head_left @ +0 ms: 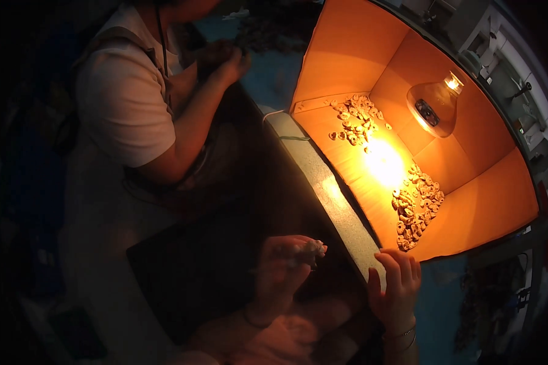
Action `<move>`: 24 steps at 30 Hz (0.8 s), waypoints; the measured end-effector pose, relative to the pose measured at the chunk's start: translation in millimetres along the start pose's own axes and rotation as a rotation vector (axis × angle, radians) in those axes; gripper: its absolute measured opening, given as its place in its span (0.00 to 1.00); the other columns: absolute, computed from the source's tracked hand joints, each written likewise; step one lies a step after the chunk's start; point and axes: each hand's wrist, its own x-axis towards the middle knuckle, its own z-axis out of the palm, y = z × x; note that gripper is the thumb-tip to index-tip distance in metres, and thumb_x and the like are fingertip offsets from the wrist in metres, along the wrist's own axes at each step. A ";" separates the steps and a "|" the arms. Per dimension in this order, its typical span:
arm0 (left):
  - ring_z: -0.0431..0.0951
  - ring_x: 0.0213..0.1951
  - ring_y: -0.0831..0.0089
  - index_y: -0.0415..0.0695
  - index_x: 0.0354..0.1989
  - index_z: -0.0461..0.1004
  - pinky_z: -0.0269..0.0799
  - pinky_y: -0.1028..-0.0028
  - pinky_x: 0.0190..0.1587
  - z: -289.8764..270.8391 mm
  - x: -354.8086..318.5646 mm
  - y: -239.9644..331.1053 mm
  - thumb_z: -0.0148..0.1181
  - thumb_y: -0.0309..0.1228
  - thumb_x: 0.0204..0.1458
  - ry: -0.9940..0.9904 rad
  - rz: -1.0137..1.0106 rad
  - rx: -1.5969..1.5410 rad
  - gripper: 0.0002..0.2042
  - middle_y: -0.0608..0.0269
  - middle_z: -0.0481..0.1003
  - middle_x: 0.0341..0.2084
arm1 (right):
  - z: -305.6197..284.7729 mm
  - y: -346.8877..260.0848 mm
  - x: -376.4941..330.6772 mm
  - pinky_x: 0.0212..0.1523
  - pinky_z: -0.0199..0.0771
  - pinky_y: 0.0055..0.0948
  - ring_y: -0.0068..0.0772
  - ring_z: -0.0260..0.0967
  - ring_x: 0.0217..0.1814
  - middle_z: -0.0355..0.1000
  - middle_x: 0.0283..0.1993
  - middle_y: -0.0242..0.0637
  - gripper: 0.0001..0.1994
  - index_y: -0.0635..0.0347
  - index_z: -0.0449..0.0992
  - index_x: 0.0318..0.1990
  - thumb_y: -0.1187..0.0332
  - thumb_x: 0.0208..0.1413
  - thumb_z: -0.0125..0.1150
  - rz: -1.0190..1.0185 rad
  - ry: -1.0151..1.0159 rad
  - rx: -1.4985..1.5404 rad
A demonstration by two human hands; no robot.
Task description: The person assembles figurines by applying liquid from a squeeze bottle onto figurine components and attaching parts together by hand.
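Small pale piece (315, 247), irregular in shape, pinched at the fingertips of the left hand (283, 267) and raised above the dark near surface, just left of the box edge (338, 204); finer detail is blurred.

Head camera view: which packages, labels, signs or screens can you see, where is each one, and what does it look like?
Cardboard box: the one package, upper right, open toward the person, lit orange by a lamp on its back wall, with small pale ring-shaped pieces scattered inside.
Labels, signs, screens: none that can be made out; the rest is too dark.
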 end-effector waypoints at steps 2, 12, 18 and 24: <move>0.71 0.47 0.59 0.42 0.46 0.60 0.70 0.66 0.47 3.4 1.7 8.3 0.62 0.27 0.48 0.042 0.249 0.532 0.19 0.47 0.65 0.46 | 24.4 27.2 15.6 0.37 0.66 0.36 0.41 0.68 0.38 0.68 0.37 0.40 0.10 0.57 0.67 0.41 0.69 0.51 0.55 0.125 0.020 -0.184; 0.70 0.48 0.59 0.44 0.40 0.69 0.71 0.67 0.48 -14.1 3.9 23.4 0.65 0.21 0.42 0.025 0.681 1.100 0.16 0.48 0.60 0.51 | 98.3 111.3 25.6 0.38 0.69 0.39 0.44 0.69 0.39 0.68 0.41 0.43 0.09 0.57 0.70 0.40 0.65 0.56 0.46 0.437 -0.146 -0.665; 0.68 0.52 0.57 0.46 0.38 0.70 0.73 0.67 0.49 -18.6 1.0 21.7 0.66 0.20 0.40 -0.003 0.707 1.101 0.16 0.47 0.61 0.51 | 87.7 97.9 37.1 0.34 0.67 0.38 0.41 0.70 0.33 0.70 0.38 0.40 0.08 0.55 0.73 0.34 0.66 0.56 0.46 0.490 -0.151 -0.544; 0.66 0.54 0.58 0.48 0.43 0.65 0.74 0.70 0.48 -20.3 0.3 15.7 0.67 0.18 0.38 -0.025 0.880 1.201 0.23 0.49 0.62 0.50 | 91.0 103.4 37.1 0.36 0.61 0.33 0.33 0.70 0.33 0.72 0.30 0.31 0.08 0.52 0.72 0.28 0.65 0.55 0.47 0.483 -0.213 -0.670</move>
